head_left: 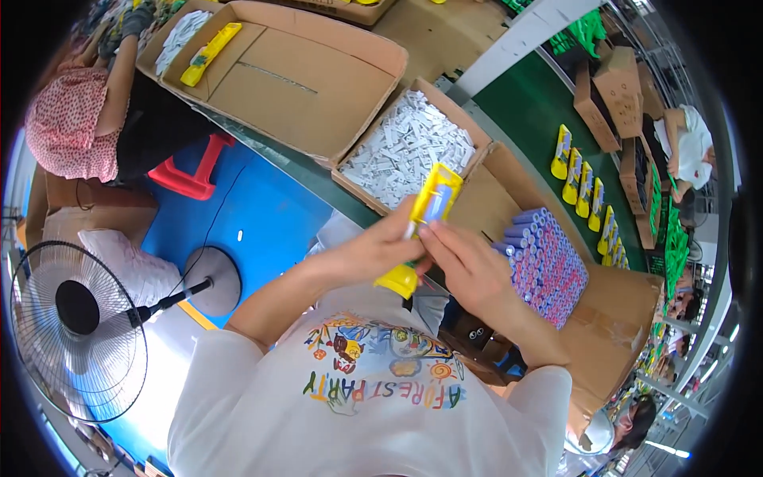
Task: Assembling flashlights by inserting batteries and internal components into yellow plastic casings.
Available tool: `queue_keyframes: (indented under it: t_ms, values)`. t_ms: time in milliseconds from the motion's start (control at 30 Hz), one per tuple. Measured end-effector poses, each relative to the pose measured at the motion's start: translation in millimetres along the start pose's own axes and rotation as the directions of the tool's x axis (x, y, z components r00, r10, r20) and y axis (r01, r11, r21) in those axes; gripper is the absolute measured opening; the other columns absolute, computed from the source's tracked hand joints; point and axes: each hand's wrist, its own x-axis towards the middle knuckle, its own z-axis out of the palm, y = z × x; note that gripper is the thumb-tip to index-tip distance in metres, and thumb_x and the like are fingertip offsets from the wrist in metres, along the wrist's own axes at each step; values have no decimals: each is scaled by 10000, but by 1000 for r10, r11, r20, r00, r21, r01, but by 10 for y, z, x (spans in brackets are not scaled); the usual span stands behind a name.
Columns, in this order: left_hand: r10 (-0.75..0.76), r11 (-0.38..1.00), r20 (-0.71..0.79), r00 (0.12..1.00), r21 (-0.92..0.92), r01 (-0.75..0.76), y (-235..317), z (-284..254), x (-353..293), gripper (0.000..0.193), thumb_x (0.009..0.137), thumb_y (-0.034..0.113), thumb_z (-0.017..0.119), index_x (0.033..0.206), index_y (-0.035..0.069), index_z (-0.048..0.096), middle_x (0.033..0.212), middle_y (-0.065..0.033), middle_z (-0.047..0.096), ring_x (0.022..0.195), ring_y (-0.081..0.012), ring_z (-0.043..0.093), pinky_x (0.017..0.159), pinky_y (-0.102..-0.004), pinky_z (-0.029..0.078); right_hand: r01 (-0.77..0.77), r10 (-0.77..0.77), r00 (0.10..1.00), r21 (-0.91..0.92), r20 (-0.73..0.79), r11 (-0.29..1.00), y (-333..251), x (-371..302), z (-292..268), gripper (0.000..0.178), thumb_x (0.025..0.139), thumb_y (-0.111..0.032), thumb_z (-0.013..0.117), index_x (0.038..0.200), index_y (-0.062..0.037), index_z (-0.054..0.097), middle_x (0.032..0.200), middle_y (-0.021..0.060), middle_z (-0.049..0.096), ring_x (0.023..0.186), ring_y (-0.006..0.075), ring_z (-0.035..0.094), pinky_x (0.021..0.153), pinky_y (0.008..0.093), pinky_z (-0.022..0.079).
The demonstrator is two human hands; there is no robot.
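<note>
In front of my chest I hold a long yellow plastic housing (447,174), tilted with its far end up to the right. A bluish-purple cylindrical cell (438,203) lies in its open recess. My left hand (383,245) is closed around the middle of the housing; its lower end sticks out below the palm. With fingers together, my right hand (478,274) presses on the housing near the cell, its fingertips close to my left thumb. Just beyond my hands are loose white plastic parts (409,147) in a carton. To the right stand many purple cells (548,266), packed upright.
A large, shallow carton (314,75) with a yellow housing (211,54) spans the far left. Several yellow housings (584,193) line the green conveyor (520,103). A standing fan (78,308), a red stool (189,176) and a co-worker (71,123) are at left.
</note>
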Motion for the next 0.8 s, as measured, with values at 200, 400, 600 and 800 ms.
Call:
queue_keyframes:
  t_ms: [200, 400, 600, 800]
  values:
    - [-106, 926, -451, 886, -369, -77, 207, -347, -138, 508, 885, 27, 420, 1366, 95, 271, 1010, -98, 520, 769, -172, 555, 733, -378, 537, -333, 281, 938, 298, 203, 895, 922, 693, 685, 136, 793, -90, 667, 913, -46, 713, 868, 133, 694, 738, 278, 673, 658, 358, 537]
    - [-133, 852, -344, 930, -518, -70, 101, -234, -237, 554, 856, 30, 439, 1379, 111, 278, 1020, -93, 544, 755, -182, 555, 725, -413, 534, -472, 369, 729, 32, 577, 881, 1036, 721, 765, 139, 712, -143, 708, 777, -22, 687, 696, 105, 661, 649, 239, 651, 616, 354, 506]
    - [-53, 902, -367, 929, -417, -114, -11, -211, -196, 604, 854, 83, 452, 1420, 90, 244, 1158, -174, 540, 936, -261, 605, 801, -412, 529, -412, 313, 884, 264, 348, 872, 878, 582, 556, 120, 705, -80, 698, 800, -18, 659, 832, 85, 658, 775, 179, 641, 632, 328, 499]
    - [76, 937, -432, 898, -276, -212, 32, -141, -115, 489, 920, 125, 438, 1379, 78, 274, 1270, -173, 518, 1036, -254, 612, 873, -359, 503, -510, 402, 856, 661, 326, 550, 677, 571, 445, 77, 820, -46, 657, 891, -19, 649, 979, 68, 657, 874, 159, 638, 731, 267, 528]
